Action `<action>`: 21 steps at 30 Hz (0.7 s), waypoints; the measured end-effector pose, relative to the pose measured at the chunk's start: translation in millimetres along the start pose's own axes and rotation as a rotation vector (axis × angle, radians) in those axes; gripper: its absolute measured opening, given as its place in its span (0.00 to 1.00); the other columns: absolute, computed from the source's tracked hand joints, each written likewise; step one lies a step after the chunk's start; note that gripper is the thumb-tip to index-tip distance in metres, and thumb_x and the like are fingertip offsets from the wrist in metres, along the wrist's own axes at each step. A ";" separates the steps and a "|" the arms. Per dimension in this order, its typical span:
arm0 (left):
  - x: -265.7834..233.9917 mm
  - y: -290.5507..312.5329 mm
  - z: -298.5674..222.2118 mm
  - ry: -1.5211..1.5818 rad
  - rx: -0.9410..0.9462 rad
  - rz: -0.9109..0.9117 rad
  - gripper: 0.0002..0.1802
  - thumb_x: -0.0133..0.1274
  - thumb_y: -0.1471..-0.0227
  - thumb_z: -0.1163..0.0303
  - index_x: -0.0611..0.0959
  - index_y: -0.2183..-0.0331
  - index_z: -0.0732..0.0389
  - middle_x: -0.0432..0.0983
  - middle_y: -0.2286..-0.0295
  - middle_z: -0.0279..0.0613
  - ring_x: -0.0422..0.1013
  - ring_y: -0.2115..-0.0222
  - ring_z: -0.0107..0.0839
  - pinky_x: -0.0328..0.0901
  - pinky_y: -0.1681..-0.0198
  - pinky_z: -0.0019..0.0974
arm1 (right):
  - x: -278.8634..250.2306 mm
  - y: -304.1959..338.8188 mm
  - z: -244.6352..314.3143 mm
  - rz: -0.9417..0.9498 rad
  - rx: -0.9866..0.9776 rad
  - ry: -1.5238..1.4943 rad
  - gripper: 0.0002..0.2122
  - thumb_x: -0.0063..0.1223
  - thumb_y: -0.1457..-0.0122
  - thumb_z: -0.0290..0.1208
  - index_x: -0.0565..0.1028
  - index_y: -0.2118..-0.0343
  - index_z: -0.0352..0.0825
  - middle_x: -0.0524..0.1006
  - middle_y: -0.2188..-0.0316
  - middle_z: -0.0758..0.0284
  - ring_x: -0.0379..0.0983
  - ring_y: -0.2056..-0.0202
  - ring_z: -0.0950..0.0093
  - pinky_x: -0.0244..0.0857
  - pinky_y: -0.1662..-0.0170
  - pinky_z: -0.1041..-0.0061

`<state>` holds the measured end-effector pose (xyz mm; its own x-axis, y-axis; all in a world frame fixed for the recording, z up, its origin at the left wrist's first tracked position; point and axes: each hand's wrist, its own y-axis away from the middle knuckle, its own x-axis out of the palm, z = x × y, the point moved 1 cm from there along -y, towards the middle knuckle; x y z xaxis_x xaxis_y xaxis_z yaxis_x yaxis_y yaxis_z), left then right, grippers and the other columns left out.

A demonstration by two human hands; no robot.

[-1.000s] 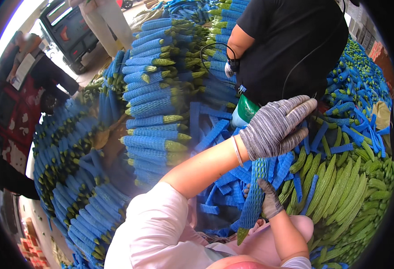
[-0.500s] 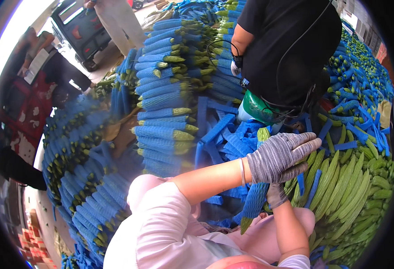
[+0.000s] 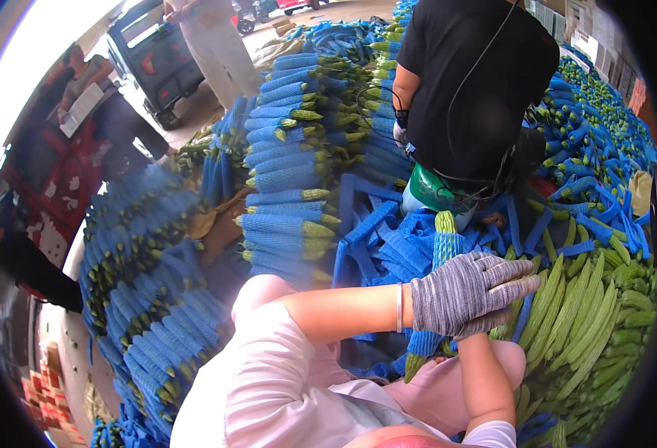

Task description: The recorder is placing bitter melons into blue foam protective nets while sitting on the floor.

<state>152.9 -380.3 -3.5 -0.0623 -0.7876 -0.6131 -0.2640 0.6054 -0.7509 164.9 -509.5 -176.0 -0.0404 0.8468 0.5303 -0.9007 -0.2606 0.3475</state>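
Observation:
A bitter melon (image 3: 445, 222) in a blue foam net sleeve (image 3: 448, 246) lies lengthwise under my hands, its pale green ends sticking out at both ends. My left hand (image 3: 466, 293), in a grey striped knit glove, lies across the middle of it. Its fingers are stretched out to the right and slightly apart; the thumb is hidden. My right forearm (image 3: 484, 377) comes up from the lower right, and the right hand is almost wholly hidden beneath the left one. Bare green bitter melons (image 3: 575, 321) lie in rows beside my right arm.
Loose blue net sleeves (image 3: 399, 250) are heaped ahead. Sleeved melons are stacked in a column (image 3: 287, 175) and spread in piles to the left (image 3: 160, 343). A person in black (image 3: 478, 89) works ahead near a green-and-white container (image 3: 431, 187). More people and a dark vehicle (image 3: 153, 63) are far left.
My left hand has moved slightly nearer to me, now covering the right hand, whose glove showed before. More of the melon's far, sleeved end shows. The whole view has shifted a little.

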 end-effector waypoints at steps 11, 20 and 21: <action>-47.2 108.7 22.4 -0.153 -0.526 -0.021 0.31 0.55 0.53 0.72 0.66 0.47 0.65 0.65 0.52 0.57 0.65 0.52 0.52 0.61 0.49 0.42 | 17.3 4.6 -8.3 0.080 0.069 -0.133 0.19 0.63 0.53 0.42 0.70 0.64 0.34 0.75 0.73 0.64 0.75 0.73 0.72 0.71 0.69 0.71; -21.7 151.5 80.7 0.620 -1.237 -0.269 0.36 0.53 0.47 0.61 0.57 0.41 0.57 0.61 0.48 0.43 0.61 0.49 0.33 0.58 0.47 0.34 | 23.7 0.7 -10.5 0.020 0.052 -0.134 0.22 0.65 0.55 0.43 0.69 0.63 0.35 0.75 0.75 0.64 0.74 0.75 0.70 0.71 0.71 0.70; -15.1 156.1 81.5 0.622 -1.236 -0.267 0.36 0.53 0.47 0.61 0.57 0.41 0.57 0.61 0.48 0.43 0.61 0.49 0.33 0.58 0.47 0.34 | 24.5 -0.2 -11.2 0.008 0.048 -0.123 0.22 0.65 0.55 0.43 0.69 0.63 0.35 0.75 0.74 0.64 0.74 0.75 0.70 0.71 0.72 0.70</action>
<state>191.0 -264.5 -131.5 -0.2003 -0.9790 -0.0378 -0.9778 0.1973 0.0710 159.2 -483.5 -171.8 0.0085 0.7824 0.6227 -0.8789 -0.2912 0.3779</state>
